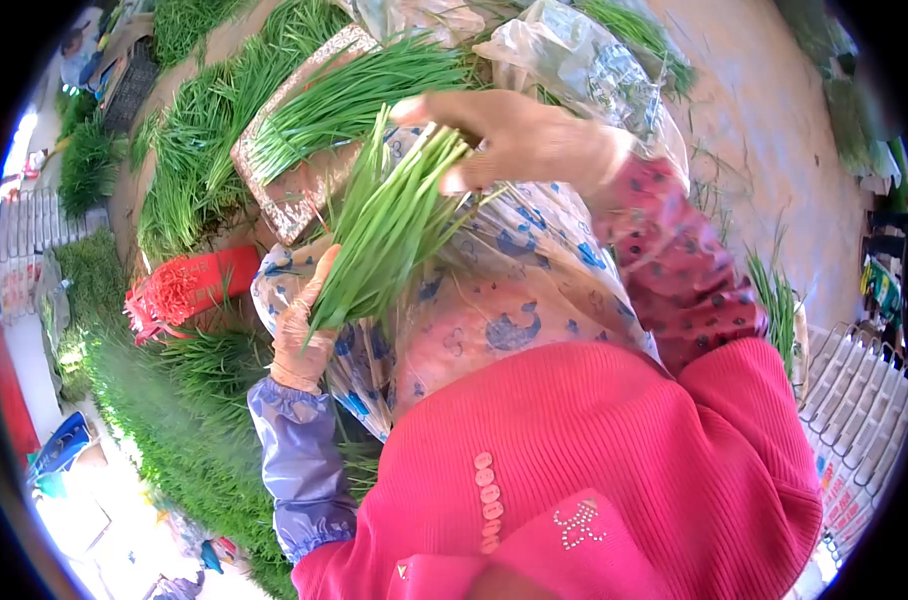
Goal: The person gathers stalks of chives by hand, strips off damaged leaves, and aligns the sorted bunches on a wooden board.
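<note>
A loose bunch of green garlic chives (374, 245) slants across my lap, pale cut ends up and leaf tips down. My left hand (309, 335), in a thin pale glove, is closed around the lower leafy part, its thumb along the side. At the cut ends, my right hand (524, 140) arches over the stems, thumb on one side and fingers on the other; it is slightly blurred. Under the bunch, a clear plastic apron with blue prints (534, 270) covers my lap. Beyond it, more cut chives (349, 100) lie across a speckled board or block (274, 205).
Red strips tied in a bundle (194, 285) lie at left among heaps of chives (164, 420). Clear plastic bags (584, 60) sit at the far side. Bare ground (774, 140) stretches to the right, near a metal rack (854, 400). Another person (79, 55) is at the far left.
</note>
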A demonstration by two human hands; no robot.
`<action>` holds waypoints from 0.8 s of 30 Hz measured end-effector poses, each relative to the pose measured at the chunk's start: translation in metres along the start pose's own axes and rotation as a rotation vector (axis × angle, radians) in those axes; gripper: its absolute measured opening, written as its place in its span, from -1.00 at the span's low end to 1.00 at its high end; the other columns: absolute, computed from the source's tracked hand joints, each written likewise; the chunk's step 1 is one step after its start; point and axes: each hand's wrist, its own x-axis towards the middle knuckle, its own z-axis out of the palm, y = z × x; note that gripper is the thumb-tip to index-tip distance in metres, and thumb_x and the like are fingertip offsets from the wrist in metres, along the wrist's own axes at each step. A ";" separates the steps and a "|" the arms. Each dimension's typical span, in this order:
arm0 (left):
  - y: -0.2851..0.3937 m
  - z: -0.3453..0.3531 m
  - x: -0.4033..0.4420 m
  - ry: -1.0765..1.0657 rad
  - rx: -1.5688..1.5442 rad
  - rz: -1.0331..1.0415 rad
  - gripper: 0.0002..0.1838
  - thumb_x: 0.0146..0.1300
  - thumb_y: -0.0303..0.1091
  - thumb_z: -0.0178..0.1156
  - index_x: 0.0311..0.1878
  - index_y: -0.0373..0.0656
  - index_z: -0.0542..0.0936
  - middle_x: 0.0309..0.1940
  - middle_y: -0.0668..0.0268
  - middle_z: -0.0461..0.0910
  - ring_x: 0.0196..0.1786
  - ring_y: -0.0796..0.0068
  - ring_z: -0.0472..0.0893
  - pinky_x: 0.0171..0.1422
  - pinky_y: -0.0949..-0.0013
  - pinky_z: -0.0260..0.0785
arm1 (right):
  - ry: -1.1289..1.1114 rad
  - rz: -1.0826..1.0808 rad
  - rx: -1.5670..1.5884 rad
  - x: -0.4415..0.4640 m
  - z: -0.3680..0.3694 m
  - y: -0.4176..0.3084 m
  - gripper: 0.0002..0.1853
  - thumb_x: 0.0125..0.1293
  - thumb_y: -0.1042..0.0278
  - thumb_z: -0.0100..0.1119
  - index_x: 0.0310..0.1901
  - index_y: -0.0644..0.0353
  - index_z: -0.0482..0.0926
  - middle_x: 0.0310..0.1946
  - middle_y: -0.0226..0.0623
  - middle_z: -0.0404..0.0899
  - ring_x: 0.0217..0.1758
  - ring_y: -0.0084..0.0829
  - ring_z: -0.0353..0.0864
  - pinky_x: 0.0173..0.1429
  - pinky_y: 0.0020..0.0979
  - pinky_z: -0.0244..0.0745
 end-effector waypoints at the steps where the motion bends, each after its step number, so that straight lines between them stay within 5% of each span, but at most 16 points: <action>1: 0.000 0.000 0.000 -0.009 -0.094 -0.081 -0.43 0.23 -0.67 0.10 0.34 -0.17 0.41 0.19 0.30 0.53 0.22 0.53 0.49 0.29 0.51 0.31 | -0.080 0.005 -0.029 0.012 0.006 -0.009 -0.61 0.22 0.30 0.25 0.07 0.22 0.57 -0.29 -0.34 0.63 -0.24 -0.51 0.58 -0.11 -0.43 0.48; 4: 0.006 -0.009 -0.014 -0.149 0.002 -0.382 -0.37 0.14 -0.63 0.27 0.32 -0.18 0.40 -0.13 0.34 0.66 -0.34 0.62 0.57 -0.25 0.53 0.44 | 0.075 0.295 0.290 0.042 0.023 0.003 -0.68 0.25 0.22 0.23 -0.04 0.21 0.63 -0.40 -0.42 0.63 -0.36 -0.63 0.54 -0.24 -0.51 0.45; 5: -0.008 -0.009 -0.017 -0.104 0.009 -0.247 -0.45 0.08 -0.64 0.28 0.20 -0.19 0.47 -0.26 0.37 0.66 -0.51 0.66 0.47 -0.46 0.54 0.30 | 0.138 0.329 0.239 0.048 0.023 0.005 -0.75 0.28 0.19 0.20 -0.16 0.19 0.66 -0.50 -0.50 0.60 -0.46 -0.72 0.47 -0.36 -0.57 0.37; 9: 0.019 -0.006 -0.013 -0.158 -0.242 -0.342 -0.54 0.05 -0.68 0.24 0.08 -0.22 0.50 -0.39 0.38 0.59 -0.51 0.64 0.46 -0.47 0.52 0.29 | 0.379 0.348 0.156 0.050 0.010 0.008 -0.79 0.28 0.20 0.18 -0.21 0.15 0.66 -0.60 -0.53 0.53 -0.52 -0.69 0.43 -0.44 -0.56 0.32; 12: 0.003 -0.011 -0.018 -0.141 -0.292 -0.398 -0.55 0.06 -0.68 0.25 0.07 -0.23 0.51 -0.41 0.39 0.59 -0.52 0.63 0.46 -0.47 0.51 0.29 | 0.610 0.458 0.581 0.035 -0.020 0.033 -0.80 0.33 0.33 0.10 -0.12 0.15 0.66 -0.49 -0.48 0.53 -0.60 -0.73 0.32 -0.62 -0.66 0.14; 16: -0.003 -0.013 -0.017 -0.150 -0.184 -0.360 -0.53 0.06 -0.65 0.25 0.09 -0.22 0.49 -0.41 0.37 0.59 -0.51 0.62 0.46 -0.46 0.51 0.30 | 0.315 0.440 0.555 0.012 -0.040 0.018 -0.74 0.36 0.37 0.08 0.02 0.26 0.57 -0.38 -0.39 0.58 -0.55 -0.74 0.39 -0.62 -0.76 0.13; 17: -0.006 -0.012 -0.016 -0.139 -0.176 -0.366 -0.54 0.07 -0.63 0.26 0.09 -0.23 0.48 -0.41 0.36 0.59 -0.51 0.61 0.47 -0.46 0.51 0.31 | 0.109 0.446 0.284 0.008 -0.034 0.003 -0.68 0.34 0.34 0.13 0.07 0.28 0.53 -0.36 -0.36 0.59 -0.53 -0.70 0.44 -0.58 -0.71 0.24; 20: -0.001 -0.008 -0.012 -0.131 -0.132 -0.369 -0.55 0.07 -0.61 0.27 0.08 -0.24 0.48 -0.42 0.34 0.58 -0.51 0.60 0.47 -0.45 0.50 0.32 | 0.149 0.368 0.001 0.003 0.014 -0.009 -0.57 0.21 0.36 0.22 0.14 0.21 0.51 -0.35 -0.28 0.63 -0.45 -0.54 0.55 -0.38 -0.52 0.47; 24: 0.006 -0.007 -0.014 -0.130 -0.297 -0.422 -0.54 0.04 -0.64 0.27 0.07 -0.25 0.48 -0.43 0.32 0.58 -0.51 0.58 0.48 -0.45 0.50 0.32 | 0.093 0.317 -0.106 0.012 0.023 -0.011 -0.54 0.16 0.48 0.13 0.16 0.20 0.51 -0.50 -0.36 0.58 -0.47 -0.60 0.49 -0.36 -0.46 0.39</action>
